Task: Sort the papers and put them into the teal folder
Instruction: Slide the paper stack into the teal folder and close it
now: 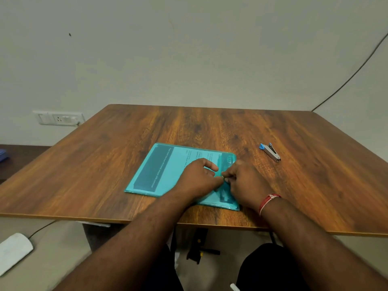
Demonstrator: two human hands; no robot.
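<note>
A translucent teal folder (165,171) lies flat on the wooden table (126,133), near its front edge. Printed papers show through the cover, with a dark block and lines of text. My left hand (196,178) rests on the folder's right half with fingers curled, the fingertips meeting my right hand. My right hand (244,182) lies on the folder's right edge, its fingers curled and pinching at the flap or clasp there; what is pinched is too small to make out.
A small stapler (270,152) with a blue end lies on the table to the right of the folder. A wall socket (58,118) sits at the left, a cable runs up the right wall, and a white object (14,252) lies on the floor.
</note>
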